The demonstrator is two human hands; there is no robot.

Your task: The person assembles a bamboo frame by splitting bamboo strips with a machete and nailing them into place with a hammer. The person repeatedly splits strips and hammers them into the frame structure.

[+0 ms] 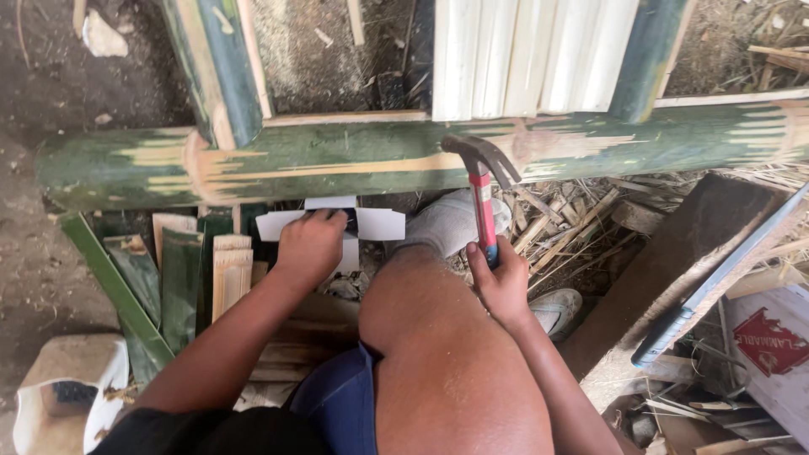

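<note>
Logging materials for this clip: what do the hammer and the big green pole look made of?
Hammer: dark, dull metal claw head, probably steel; the red handle with a blue grip looks like plastic or rubber. Green pole: fresh bamboo, judging by its node ring and the pale shaved streaks through its glossy green skin.

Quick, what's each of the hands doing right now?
Left hand: reaching into a small white open cardboard box; grip cannot be told.
Right hand: closed around the red-handled claw hammer.
</note>
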